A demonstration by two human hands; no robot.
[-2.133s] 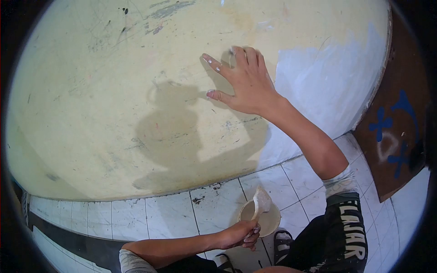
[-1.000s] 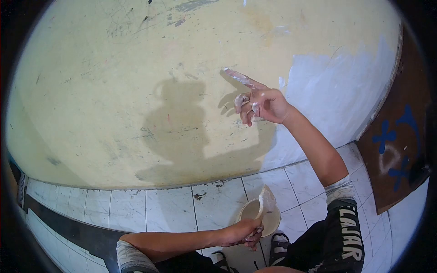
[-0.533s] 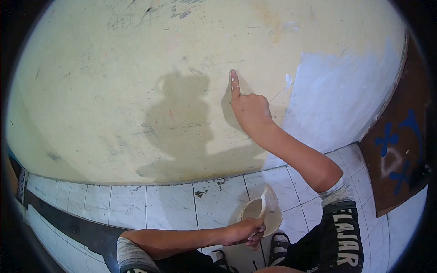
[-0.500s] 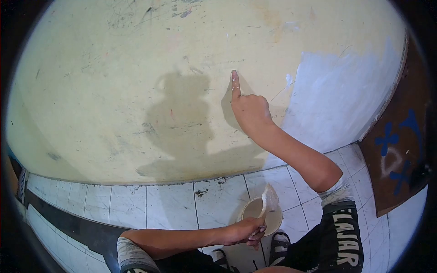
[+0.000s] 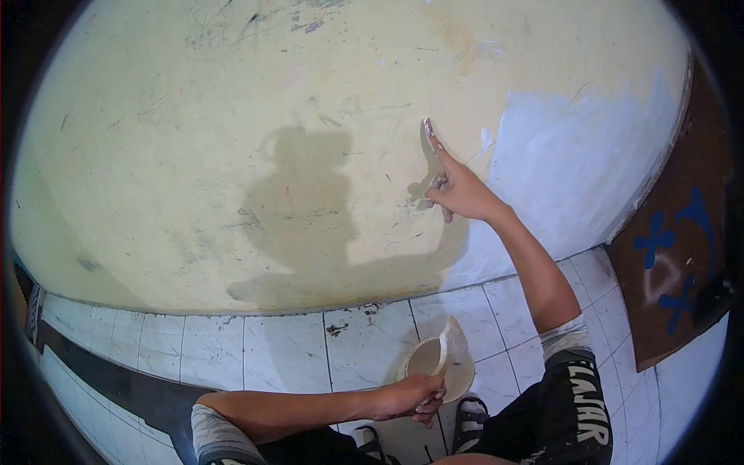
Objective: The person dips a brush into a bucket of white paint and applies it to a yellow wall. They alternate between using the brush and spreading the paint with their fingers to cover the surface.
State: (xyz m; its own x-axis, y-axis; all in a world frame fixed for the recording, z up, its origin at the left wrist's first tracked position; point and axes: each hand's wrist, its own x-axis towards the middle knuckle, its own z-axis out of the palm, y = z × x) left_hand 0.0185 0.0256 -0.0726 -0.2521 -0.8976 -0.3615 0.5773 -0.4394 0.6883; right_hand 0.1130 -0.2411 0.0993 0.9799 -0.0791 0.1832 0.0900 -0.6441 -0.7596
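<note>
A scuffed pale-yellow plastered wall [image 5: 194, 155] fills the frame, with a fresh white painted patch [image 5: 573, 155] at upper right. Since half a second ago the right hand [image 5: 461, 190] has rolled sideways and slid right, closer to that patch. It is half open and holds nothing: the paste-smeared index finger [image 5: 431, 138] lies stretched along the wall and the other fingers are loosely bent. At lower centre the left hand [image 5: 407, 395] stays closed on a paste-coated flat scraper [image 5: 456, 349], its blade over a small round putty tub [image 5: 426, 363] on the white tiled floor [image 5: 287, 353]. A brown board with blue spray marks [image 5: 682, 248] leans at the right.
</note>
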